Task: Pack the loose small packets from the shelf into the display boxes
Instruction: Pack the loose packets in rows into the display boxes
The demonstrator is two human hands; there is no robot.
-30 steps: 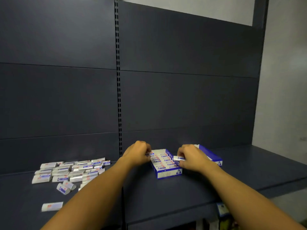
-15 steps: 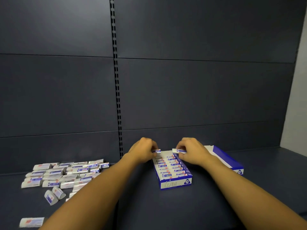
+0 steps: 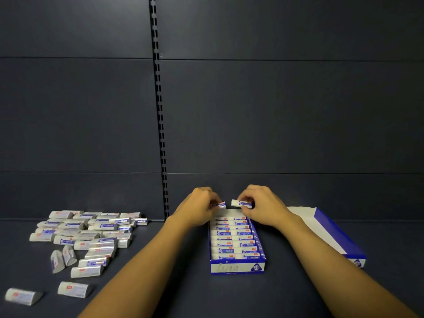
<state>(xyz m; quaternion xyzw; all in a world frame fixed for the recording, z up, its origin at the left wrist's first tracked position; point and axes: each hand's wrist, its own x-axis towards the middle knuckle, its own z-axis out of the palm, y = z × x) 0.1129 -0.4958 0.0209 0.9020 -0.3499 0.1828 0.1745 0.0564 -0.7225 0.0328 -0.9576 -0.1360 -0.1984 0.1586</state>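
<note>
Both hands (image 3: 199, 208) (image 3: 263, 206) lifted two packets (image 3: 219, 204) (image 3: 241, 203).

Dark back panels (image 3: 275, 111) w/ slotted upright (image 3: 160, 111)

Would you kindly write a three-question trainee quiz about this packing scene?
1. True or false: each hand holds a packet above the far end of the display box.
2. Where is the pile of loose packets? A) right of the box B) left of the box C) inside the lid
3. What lies right of the box?

Key:
1. True: left hand and right hand each pinch one.
2. B
3. An open blue and white lid.
</note>
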